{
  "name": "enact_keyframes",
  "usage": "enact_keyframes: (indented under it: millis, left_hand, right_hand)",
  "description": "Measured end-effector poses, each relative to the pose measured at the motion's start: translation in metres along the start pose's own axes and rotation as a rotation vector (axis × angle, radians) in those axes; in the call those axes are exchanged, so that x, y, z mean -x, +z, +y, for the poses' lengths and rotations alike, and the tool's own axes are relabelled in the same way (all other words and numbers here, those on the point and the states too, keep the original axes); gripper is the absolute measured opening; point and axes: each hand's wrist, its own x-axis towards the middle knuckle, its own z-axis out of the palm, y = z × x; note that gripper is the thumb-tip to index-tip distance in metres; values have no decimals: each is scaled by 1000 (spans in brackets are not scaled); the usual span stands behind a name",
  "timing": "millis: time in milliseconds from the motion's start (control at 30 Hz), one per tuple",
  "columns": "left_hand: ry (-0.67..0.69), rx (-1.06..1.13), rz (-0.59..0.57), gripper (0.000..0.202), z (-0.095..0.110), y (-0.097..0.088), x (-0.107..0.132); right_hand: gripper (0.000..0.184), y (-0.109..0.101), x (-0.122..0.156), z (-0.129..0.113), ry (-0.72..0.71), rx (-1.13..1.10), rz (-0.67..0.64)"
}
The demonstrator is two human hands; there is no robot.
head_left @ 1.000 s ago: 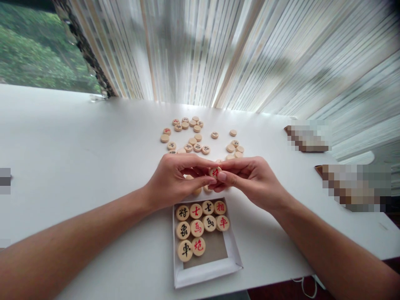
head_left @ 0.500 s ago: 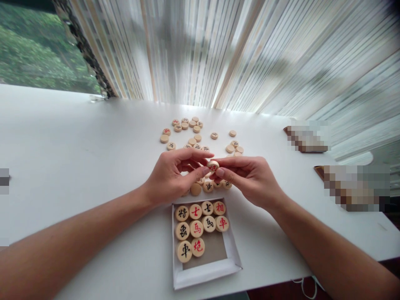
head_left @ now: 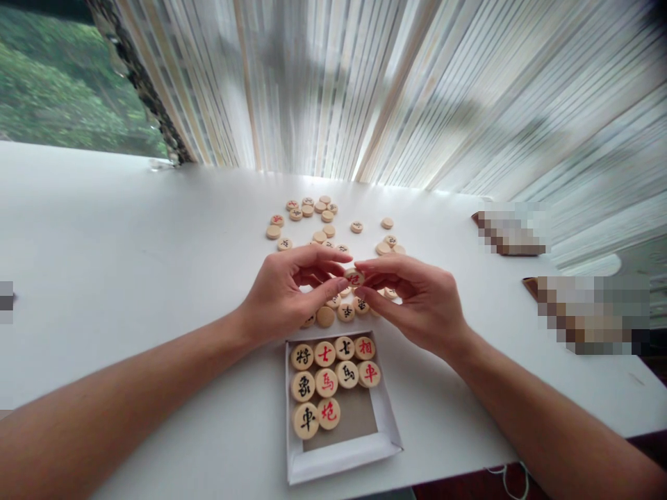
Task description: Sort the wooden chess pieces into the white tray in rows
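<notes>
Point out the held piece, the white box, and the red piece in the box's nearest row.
Held piece [head_left: 354, 278]: head view, on its red-marked face.
White box [head_left: 344, 460]: head view, on its near wall.
Red piece in the nearest row [head_left: 328, 413]: head view, on its marked face.

The round pieces [head_left: 326, 382] look to me like pale wood, smooth and mostly matt. The tray [head_left: 349, 451] seems white paper card, its grey-brown base [head_left: 353, 415] dull. A faint sheen covers the smooth bench [head_left: 182, 278]; the curtain [head_left: 323, 90] appears thin, stringy cloth.
</notes>
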Motion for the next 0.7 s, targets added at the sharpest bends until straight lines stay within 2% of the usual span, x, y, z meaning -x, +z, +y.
enact_keyframes:
  millis: [233,533,700]
  left_hand:
    - [-16,14,-22,27,1,0,0]
    - [-3,-23,-47,29,5,-1,0]
    - [29,-29,-71,22,6,-1,0]
  right_hand:
    - [24,-1,0,3,-29,63,-7]
    - [30,0,-4,0,160,-200,6]
    - [24,2,-5,-5,209,-249,15]
